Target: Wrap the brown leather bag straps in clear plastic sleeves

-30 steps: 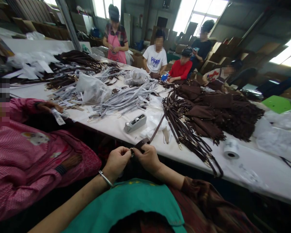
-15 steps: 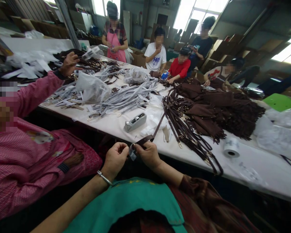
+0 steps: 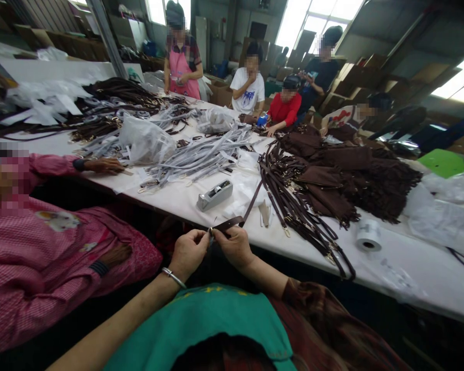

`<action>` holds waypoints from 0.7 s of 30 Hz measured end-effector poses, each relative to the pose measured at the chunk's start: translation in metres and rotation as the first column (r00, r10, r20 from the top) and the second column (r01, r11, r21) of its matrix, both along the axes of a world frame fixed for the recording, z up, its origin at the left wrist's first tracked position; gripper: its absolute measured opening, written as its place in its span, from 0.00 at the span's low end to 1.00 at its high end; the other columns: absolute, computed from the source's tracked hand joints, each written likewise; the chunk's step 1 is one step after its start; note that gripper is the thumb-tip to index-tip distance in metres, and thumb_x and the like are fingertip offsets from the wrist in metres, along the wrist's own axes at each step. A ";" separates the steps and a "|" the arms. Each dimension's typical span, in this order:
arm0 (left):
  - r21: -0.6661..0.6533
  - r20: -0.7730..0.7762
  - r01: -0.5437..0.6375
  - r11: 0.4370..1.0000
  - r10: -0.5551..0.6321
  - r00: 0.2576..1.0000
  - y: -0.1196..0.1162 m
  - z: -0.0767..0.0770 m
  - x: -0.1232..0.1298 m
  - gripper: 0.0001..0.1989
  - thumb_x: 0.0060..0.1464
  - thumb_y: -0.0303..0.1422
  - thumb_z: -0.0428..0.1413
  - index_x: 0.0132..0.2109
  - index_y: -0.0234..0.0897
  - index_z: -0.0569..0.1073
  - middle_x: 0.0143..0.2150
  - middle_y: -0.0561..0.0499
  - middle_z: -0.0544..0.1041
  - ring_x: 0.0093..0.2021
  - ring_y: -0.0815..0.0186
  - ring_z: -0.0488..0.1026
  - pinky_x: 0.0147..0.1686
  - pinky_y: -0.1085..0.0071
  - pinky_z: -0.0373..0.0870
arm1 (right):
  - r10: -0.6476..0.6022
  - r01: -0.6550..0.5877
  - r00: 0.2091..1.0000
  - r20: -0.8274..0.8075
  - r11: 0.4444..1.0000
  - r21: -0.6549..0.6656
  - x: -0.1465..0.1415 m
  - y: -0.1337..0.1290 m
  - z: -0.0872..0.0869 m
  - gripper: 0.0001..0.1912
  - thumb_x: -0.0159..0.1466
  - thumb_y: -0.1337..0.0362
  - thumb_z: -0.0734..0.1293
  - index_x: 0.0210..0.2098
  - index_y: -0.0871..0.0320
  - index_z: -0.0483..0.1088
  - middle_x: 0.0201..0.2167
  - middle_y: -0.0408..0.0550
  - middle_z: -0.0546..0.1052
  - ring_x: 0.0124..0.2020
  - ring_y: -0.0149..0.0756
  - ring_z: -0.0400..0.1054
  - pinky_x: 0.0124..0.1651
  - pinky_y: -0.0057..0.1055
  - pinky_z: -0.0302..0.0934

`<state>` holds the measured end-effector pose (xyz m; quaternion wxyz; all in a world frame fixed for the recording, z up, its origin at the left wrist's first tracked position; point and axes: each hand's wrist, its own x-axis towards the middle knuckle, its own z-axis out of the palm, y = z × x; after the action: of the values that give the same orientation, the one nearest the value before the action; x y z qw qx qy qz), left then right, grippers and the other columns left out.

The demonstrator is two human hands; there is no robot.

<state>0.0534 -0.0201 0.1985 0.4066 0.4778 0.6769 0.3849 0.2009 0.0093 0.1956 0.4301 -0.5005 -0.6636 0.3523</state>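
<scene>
A dark brown strap [image 3: 228,223] runs from the table down to my hands, with a small metal piece at its near end. My right hand [image 3: 234,247] is closed on this strap near that end. My left hand [image 3: 190,252] is pinched at the metal piece, its fingertips meeting those of my right hand; what exactly lies between its fingers is too small to make out. Just beyond them on the table stands a grey tape dispenser [image 3: 215,196]. Brown straps with gold clips [image 3: 290,198] lie to the right.
Wrapped straps [image 3: 204,154] and plastic bags cover the middle of the white table [image 3: 270,242]. Brown fringed bags [image 3: 344,175] and a tape roll [image 3: 369,235] lie right. A person in pink checks [image 3: 42,257] sits close on my left; several people are across the table.
My left hand has moved right to meet my right hand, and the clear plastic piece between them is now mostly hidden. The left neighbour's raised hand has come down to the table.
</scene>
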 end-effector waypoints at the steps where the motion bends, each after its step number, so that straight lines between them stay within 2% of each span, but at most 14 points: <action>1: 0.009 -0.025 0.005 1.000 -0.005 1.000 0.001 0.001 0.000 0.14 0.52 0.44 0.58 0.32 0.37 0.78 0.25 0.48 0.79 0.26 0.62 0.74 0.27 0.70 0.67 | 0.005 -0.005 1.000 -0.003 1.000 0.008 0.000 0.000 0.000 0.17 0.62 0.57 0.67 0.21 0.59 0.74 0.19 0.46 0.76 0.22 0.31 0.67 0.26 0.27 0.59; 8: 0.166 -0.196 0.092 0.982 -0.058 0.979 0.006 0.008 -0.001 0.08 0.51 0.37 0.57 0.29 0.39 0.78 0.27 0.48 0.79 0.29 0.62 0.74 0.31 0.70 0.63 | 0.025 -0.026 0.999 0.022 0.998 0.053 0.000 0.001 -0.002 0.13 0.62 0.60 0.67 0.23 0.58 0.76 0.22 0.47 0.78 0.24 0.33 0.70 0.29 0.27 0.61; 12: 0.083 -0.161 0.071 0.994 -0.057 0.985 0.008 0.006 -0.001 0.09 0.50 0.37 0.56 0.26 0.39 0.75 0.22 0.51 0.76 0.23 0.64 0.70 0.27 0.71 0.61 | 0.020 -0.020 1.000 -0.010 1.000 0.001 0.000 0.000 0.001 0.14 0.62 0.60 0.67 0.22 0.59 0.75 0.21 0.46 0.78 0.23 0.33 0.70 0.28 0.27 0.61; 16: -0.003 -0.055 0.037 0.999 -0.037 0.998 0.005 0.002 0.000 0.08 0.48 0.37 0.57 0.27 0.39 0.73 0.19 0.53 0.73 0.20 0.66 0.67 0.23 0.72 0.59 | -0.018 -0.006 0.992 -0.126 0.983 -0.185 -0.002 0.000 0.003 0.14 0.59 0.57 0.69 0.21 0.59 0.75 0.20 0.46 0.77 0.22 0.33 0.71 0.25 0.26 0.63; 21: -0.007 -0.058 0.017 1.000 -0.017 0.998 -0.002 -0.003 0.006 0.07 0.46 0.37 0.58 0.25 0.39 0.72 0.18 0.54 0.72 0.19 0.67 0.66 0.22 0.73 0.58 | -0.222 -0.003 0.903 -0.368 0.854 -0.520 -0.010 0.004 0.001 0.12 0.55 0.58 0.71 0.22 0.61 0.74 0.19 0.48 0.78 0.21 0.37 0.73 0.24 0.28 0.68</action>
<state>0.0593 -0.0224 0.1957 0.3914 0.4932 0.6855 0.3654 0.1909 0.0130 0.1965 0.4334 -0.5473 -0.4097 0.5872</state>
